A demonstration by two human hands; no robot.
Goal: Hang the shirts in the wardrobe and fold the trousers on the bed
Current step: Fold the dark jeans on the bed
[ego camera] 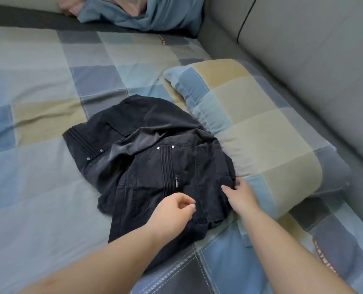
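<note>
A crumpled pair of black trousers [146,158] with metal rivets and stitched seams lies in a heap on the checked bedspread [38,92]. My left hand [172,211] hovers over the near part of the heap with its fingers loosely curled and nothing in them. My right hand [239,195] sits at the heap's right edge, its thumb and fingers pinching the black cloth beside the pillow.
A checked pillow [250,132] lies right of the trousers, against a grey padded headboard [303,49]. A blue and pink garment pile [146,13] lies at the far edge of the bed.
</note>
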